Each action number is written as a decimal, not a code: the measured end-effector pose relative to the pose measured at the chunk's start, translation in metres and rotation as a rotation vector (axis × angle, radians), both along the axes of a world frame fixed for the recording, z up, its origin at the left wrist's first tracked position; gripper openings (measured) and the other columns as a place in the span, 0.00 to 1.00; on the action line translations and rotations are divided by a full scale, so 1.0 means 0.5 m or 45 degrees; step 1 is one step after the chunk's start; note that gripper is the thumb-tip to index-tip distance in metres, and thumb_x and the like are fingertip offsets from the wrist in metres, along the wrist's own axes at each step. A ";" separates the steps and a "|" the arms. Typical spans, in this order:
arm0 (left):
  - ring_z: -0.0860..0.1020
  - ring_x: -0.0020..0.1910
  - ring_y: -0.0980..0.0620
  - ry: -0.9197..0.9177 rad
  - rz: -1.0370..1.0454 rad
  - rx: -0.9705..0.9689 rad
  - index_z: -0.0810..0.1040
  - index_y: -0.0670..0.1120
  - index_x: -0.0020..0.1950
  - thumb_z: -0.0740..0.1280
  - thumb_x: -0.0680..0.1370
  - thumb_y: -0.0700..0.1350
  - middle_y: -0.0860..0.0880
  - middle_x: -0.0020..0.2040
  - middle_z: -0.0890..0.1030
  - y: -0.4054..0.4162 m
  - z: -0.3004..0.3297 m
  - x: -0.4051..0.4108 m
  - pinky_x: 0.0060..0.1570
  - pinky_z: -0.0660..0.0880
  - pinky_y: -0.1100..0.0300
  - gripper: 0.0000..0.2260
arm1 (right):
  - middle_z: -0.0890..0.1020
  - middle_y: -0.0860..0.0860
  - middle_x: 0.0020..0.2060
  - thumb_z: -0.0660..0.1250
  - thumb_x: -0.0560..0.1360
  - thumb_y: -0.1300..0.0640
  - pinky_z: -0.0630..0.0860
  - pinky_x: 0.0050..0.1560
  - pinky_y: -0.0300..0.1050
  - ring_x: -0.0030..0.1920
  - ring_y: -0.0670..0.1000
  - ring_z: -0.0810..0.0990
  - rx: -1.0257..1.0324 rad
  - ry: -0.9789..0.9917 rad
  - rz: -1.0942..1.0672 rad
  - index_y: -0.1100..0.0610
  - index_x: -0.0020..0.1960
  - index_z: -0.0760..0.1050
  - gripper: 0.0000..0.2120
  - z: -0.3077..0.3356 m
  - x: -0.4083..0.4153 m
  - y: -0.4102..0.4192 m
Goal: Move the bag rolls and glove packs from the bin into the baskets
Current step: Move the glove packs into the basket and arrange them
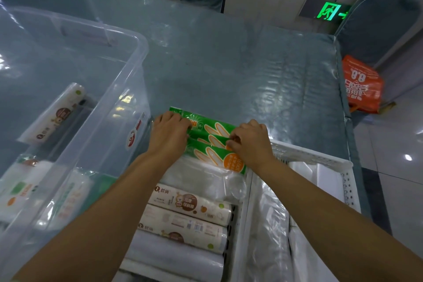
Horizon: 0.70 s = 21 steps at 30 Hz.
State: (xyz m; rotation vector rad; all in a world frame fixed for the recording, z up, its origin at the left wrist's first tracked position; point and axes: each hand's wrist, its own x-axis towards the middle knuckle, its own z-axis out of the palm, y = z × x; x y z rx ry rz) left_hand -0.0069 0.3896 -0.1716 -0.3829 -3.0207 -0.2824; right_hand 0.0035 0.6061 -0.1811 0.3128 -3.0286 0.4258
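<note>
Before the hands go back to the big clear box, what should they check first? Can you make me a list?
1. Green glove packs lying in the basket at its far end: ok; both hands are on them.
2. Left hand free to let go: ok; it holds nothing else.
3. Right hand free to let go: ok; fingertips pinch only a pack edge.
4. Bag rolls lined up in the white basket: ok.
5. Clear bin emptied: not ok; rolls and packs remain inside.
6. Room for more in the basket: cannot tell.
</note>
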 end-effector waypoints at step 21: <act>0.62 0.67 0.47 -0.130 -0.292 -0.091 0.65 0.52 0.69 0.68 0.67 0.59 0.49 0.68 0.68 0.014 -0.020 0.149 0.68 0.55 0.50 0.32 | 0.78 0.54 0.39 0.72 0.65 0.46 0.67 0.43 0.48 0.40 0.56 0.75 0.028 0.176 0.288 0.58 0.44 0.77 0.16 -0.005 0.165 -0.044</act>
